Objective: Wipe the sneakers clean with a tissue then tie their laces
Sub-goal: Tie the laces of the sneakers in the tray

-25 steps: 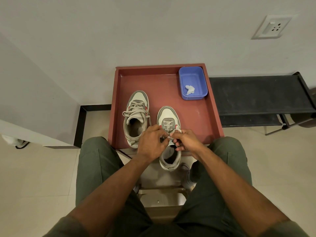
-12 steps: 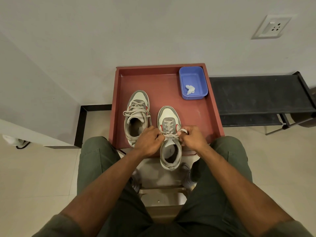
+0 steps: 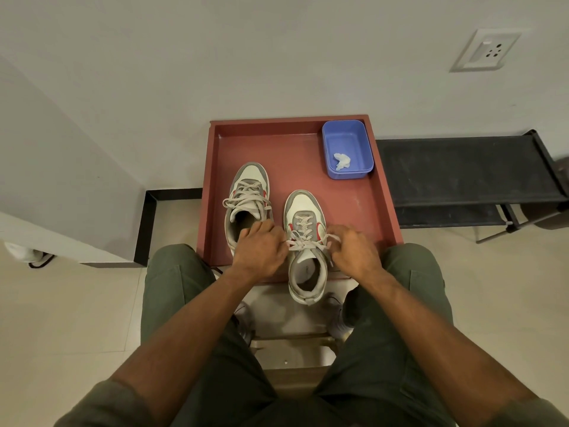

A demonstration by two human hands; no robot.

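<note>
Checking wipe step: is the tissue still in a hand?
No, the tissue lies crumpled in the blue tub; both hands hold laces.

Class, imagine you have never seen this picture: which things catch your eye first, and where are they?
First come the left hand and right hand, pulling the laces of the right sneaker out to either side at the red tray's near edge. Beside it on the left stands the other sneaker, and a blue tub holding a crumpled tissue sits in the tray's far right corner.
</note>
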